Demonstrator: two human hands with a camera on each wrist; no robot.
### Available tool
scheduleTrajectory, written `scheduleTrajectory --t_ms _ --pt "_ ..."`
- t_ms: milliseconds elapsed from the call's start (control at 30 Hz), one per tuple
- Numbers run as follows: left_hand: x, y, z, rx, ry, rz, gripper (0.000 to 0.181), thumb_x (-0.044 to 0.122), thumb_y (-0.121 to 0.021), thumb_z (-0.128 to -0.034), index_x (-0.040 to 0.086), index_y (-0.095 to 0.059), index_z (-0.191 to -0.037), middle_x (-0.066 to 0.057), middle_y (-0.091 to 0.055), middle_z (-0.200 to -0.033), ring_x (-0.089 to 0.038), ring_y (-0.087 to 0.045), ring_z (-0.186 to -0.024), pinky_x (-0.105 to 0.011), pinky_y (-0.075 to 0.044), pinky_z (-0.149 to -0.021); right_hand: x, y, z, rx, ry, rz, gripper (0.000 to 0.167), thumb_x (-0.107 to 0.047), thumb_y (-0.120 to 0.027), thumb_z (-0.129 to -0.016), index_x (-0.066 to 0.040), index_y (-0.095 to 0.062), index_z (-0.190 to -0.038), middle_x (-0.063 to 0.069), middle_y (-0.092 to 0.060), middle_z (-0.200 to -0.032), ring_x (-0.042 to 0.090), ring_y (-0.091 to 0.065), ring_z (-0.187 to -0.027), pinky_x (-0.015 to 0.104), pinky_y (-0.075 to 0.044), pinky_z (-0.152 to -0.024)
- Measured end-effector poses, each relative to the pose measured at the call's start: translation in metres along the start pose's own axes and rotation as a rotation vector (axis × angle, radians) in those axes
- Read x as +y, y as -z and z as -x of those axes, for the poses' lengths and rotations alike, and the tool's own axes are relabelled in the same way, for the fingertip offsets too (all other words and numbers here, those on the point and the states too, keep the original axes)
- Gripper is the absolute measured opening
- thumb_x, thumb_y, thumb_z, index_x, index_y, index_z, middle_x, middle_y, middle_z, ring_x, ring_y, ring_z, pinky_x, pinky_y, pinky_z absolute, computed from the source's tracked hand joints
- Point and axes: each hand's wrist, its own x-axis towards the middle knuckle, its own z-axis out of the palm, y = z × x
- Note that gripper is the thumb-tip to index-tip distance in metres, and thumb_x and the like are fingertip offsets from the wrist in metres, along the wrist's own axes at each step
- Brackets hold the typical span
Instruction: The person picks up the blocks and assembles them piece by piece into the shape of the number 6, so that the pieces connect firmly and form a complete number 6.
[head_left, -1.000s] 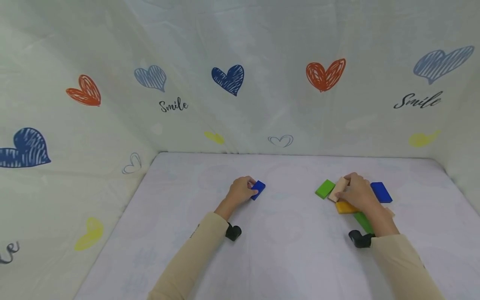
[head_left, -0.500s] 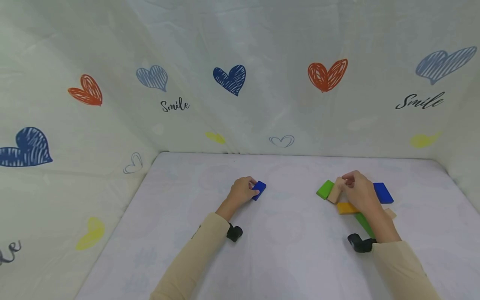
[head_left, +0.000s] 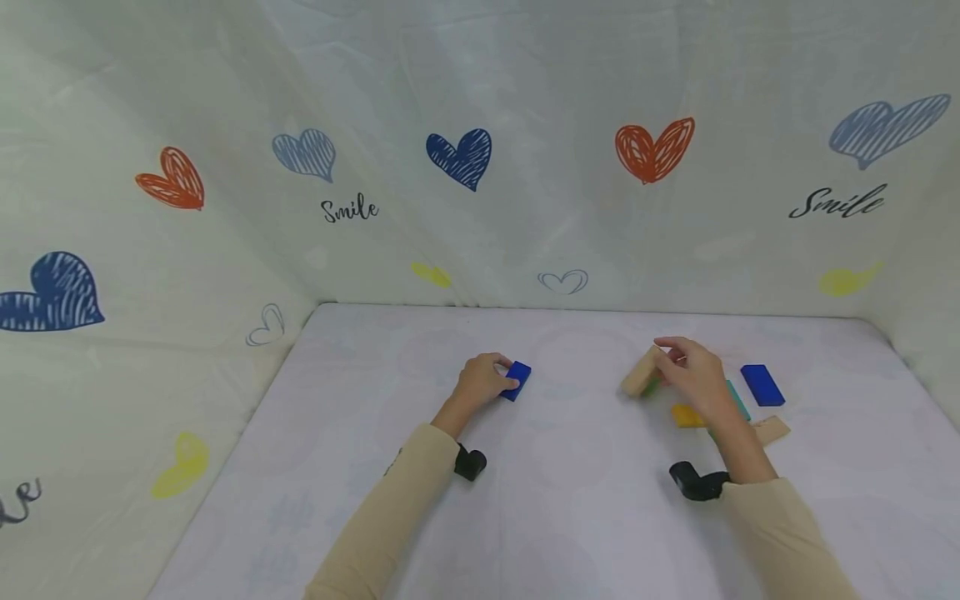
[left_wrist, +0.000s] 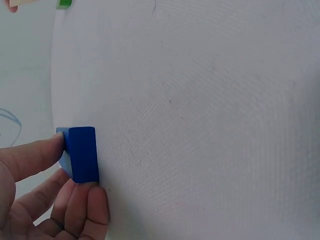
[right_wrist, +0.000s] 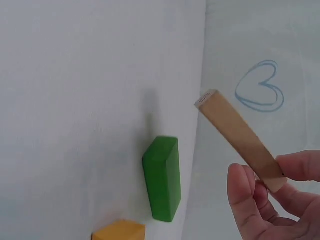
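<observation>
My left hand (head_left: 480, 386) pinches a small blue block (head_left: 517, 380) on the left part of the table; in the left wrist view the thumb and fingers hold the blue block (left_wrist: 84, 154) at its sides. My right hand (head_left: 697, 379) holds a natural wood block (head_left: 641, 372) by one end. In the right wrist view the wood block (right_wrist: 242, 140) slants off the table between thumb and fingers, with a green block (right_wrist: 164, 179) lying below and a yellow block (right_wrist: 120, 231) at the bottom edge. The head view shows that green block mostly covered by the wood one.
Around my right forearm lie a yellow block (head_left: 687, 416), a teal block (head_left: 738, 400), a wood piece (head_left: 771, 430) and a blue block (head_left: 762, 385). A white cloth wall with printed hearts stands behind the white table (head_left: 555, 517).
My right hand has lifted the wood block from among the other blocks and moved left with it, uncovering the teal block. The left hand has stayed in place on the blue block.
</observation>
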Motion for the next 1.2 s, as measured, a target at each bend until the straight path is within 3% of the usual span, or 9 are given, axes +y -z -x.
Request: scheduleTrajectory --t_ms 200,533,667,700,767,900,1000,1100,1200 --pt "-0.001 -0.002 -0.002 0.012 0.021 0.011 0.036 0.021 -0.071 -0.082 0.011 -0.063 -0.116 -0.011 -0.064 -0.098 -0.024 -0.058 -0.091 -0.04 -0.047 -0.082 -0.01 -0.027 -0.01 -0.063 -0.13 -0.117 0.04 -0.024 -0.047 -0.096 0.003 -0.05 -0.126 0.015 -0.058 -0.092 0.018 -0.062 -0.07 0.033 -0.052 -0.067" --pt "-0.001 -0.002 0.0 0.023 0.045 0.037 0.037 0.021 -0.071 -0.0815 0.011 -0.063 -0.116 -0.011 -0.063 -0.097 -0.025 -0.057 -0.09 -0.04 -0.047 -0.08 -0.016 -0.071 -0.028 -0.161 -0.286 -0.359 0.043 -0.02 -0.044 -0.098 0.004 -0.037 -0.132 0.014 -0.055 -0.097 0.006 -0.061 -0.062 0.021 -0.053 -0.066" --pt "-0.002 -0.004 -0.001 0.047 0.038 0.042 0.029 0.016 -0.067 -0.0846 0.011 -0.065 -0.113 -0.012 -0.065 -0.103 -0.024 -0.058 -0.092 -0.04 -0.047 -0.082 -0.017 -0.088 -0.034 -0.122 -0.316 -0.423 0.041 -0.015 -0.044 -0.097 0.005 -0.037 -0.132 0.01 -0.055 -0.09 0.005 -0.06 -0.059 0.021 -0.053 -0.063" --pt "-0.004 -0.006 -0.002 0.058 0.015 0.028 0.026 0.013 -0.064 -0.0857 0.011 -0.065 -0.112 -0.011 -0.065 -0.097 -0.022 -0.058 -0.085 -0.036 -0.047 -0.076 -0.017 -0.092 -0.035 -0.105 -0.315 -0.427 0.04 -0.014 -0.045 -0.097 0.006 -0.038 -0.131 0.01 -0.056 -0.088 0.004 -0.059 -0.058 0.02 -0.053 -0.061" --pt "-0.008 -0.009 -0.003 0.079 -0.028 -0.003 0.024 0.007 -0.058 -0.0867 0.011 -0.064 -0.109 -0.01 -0.064 -0.087 -0.019 -0.054 -0.073 -0.031 -0.045 -0.066 -0.016 -0.099 -0.038 -0.075 -0.303 -0.419 0.038 -0.012 -0.046 -0.095 0.006 -0.04 -0.128 0.011 -0.057 -0.087 0.003 -0.058 -0.057 0.018 -0.052 -0.06" --pt "-0.015 -0.01 -0.004 0.097 -0.105 -0.044 0.023 0.002 -0.058 -0.085 0.01 -0.06 -0.106 -0.009 -0.063 -0.085 -0.016 -0.043 -0.063 -0.026 -0.034 -0.057 -0.017 -0.107 -0.043 -0.04 -0.267 -0.348 0.036 -0.011 -0.052 -0.093 0.007 -0.046 -0.124 0.012 -0.059 -0.085 0.003 -0.056 -0.055 0.018 -0.051 -0.057" --pt "-0.014 -0.008 -0.006 0.073 -0.101 -0.029 0.019 0.004 -0.056 -0.0887 0.01 -0.059 -0.107 -0.01 -0.065 -0.097 -0.017 -0.046 -0.07 -0.027 -0.037 -0.062 -0.021 -0.109 -0.046 -0.04 -0.247 -0.258 0.035 -0.014 -0.055 -0.092 0.004 -0.049 -0.121 0.009 -0.058 -0.081 0.005 -0.054 -0.054 0.019 -0.048 -0.054" --pt "-0.012 -0.006 -0.005 0.038 -0.079 -0.011 0.017 0.013 -0.049 -0.0952 0.01 -0.058 -0.109 -0.01 -0.063 -0.088 -0.018 -0.048 -0.07 -0.029 -0.038 -0.063 -0.023 -0.11 -0.048 -0.05 -0.241 -0.182 0.035 -0.017 -0.055 -0.092 0.002 -0.05 -0.121 0.008 -0.056 -0.079 0.007 -0.051 -0.053 0.02 -0.044 -0.053" --pt "-0.01 -0.004 -0.003 -0.003 -0.044 -0.012 0.025 0.029 -0.052 -0.0949 0.01 -0.056 -0.11 -0.008 -0.059 -0.083 -0.019 -0.049 -0.073 -0.031 -0.04 -0.067 -0.025 -0.112 -0.051 -0.066 -0.247 -0.138 0.035 -0.02 -0.053 -0.093 0.0 -0.049 -0.121 0.01 -0.056 -0.083 0.01 -0.05 -0.054 0.02 -0.042 -0.052"
